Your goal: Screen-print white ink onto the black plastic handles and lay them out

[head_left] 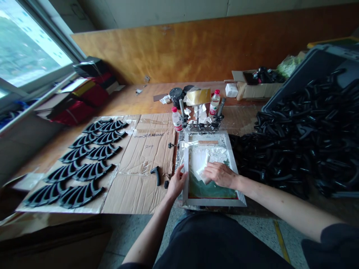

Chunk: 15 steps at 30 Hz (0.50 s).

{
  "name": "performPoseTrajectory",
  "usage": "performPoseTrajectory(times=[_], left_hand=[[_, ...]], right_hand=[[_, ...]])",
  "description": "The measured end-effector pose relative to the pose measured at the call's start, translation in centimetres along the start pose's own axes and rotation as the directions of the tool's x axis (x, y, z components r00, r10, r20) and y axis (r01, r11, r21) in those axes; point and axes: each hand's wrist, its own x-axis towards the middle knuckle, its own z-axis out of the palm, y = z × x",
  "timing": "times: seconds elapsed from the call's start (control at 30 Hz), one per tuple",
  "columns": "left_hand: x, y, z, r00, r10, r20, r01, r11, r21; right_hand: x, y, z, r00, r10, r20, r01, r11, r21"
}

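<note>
At the one screen frame are one left hand, one right hand and one white cloth; behind it stand two red-capped bottles and one yellow roll. Left of the frame lie ten fanned black clusters, five rows of two, plus one single black handle. Right of it, one grey crate and uncountably many black pieces.

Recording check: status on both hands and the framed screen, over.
Right hand holding white wad on framed screen. Left hand at its left edge. Brown strip at far end, apart from both hands.
</note>
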Motion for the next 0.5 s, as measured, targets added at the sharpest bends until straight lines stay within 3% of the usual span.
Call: performPoseTrajectory(times=[0.07, 0.13, 0.23, 0.3, 0.4, 0.5], left_hand=[[0.0, 0.0, 0.0, 1.0, -0.004, -0.003, 0.004, 1.0, -0.001], [0.0, 0.2, -0.1, 1.0, -0.003, -0.002, 0.003, 1.0, -0.002], [-0.2, 0.6, -0.3, 1.0, 0.002, -0.013, -0.002, 1.0, -0.013], [-0.3, 0.8, -0.4, 1.0, -0.005, -0.024, 0.004, 0.999, -0.032], [-0.4, 1.0, -0.5, 1.0, -0.017, -0.024, 0.016, 0.998, -0.065], [-0.5, 1.4, -0.9, 1.0, -0.01, 0.008, 0.011, 0.994, -0.107]], right_hand=[[-0.3, 0.2, -0.7, 0.998, -0.059, 0.033, 0.058, 0.997, 0.054], [0.1, 0.7, -1.1, 1.0, -0.003, 0.025, 0.0, 0.994, 0.113], [0.8, 0.6, -0.4, 0.986, 0.136, -0.097, -0.128, 0.988, 0.09], [0.5, -0.1, 0.5, 0.981, 0.113, -0.156, -0.109, 0.993, 0.033], [-0.4, -1.0, 1.1, 0.99, 0.049, -0.135, -0.044, 0.998, 0.043], [0.7, -0.4, -0.1, 0.98, 0.153, -0.127, -0.136, 0.981, 0.136]])
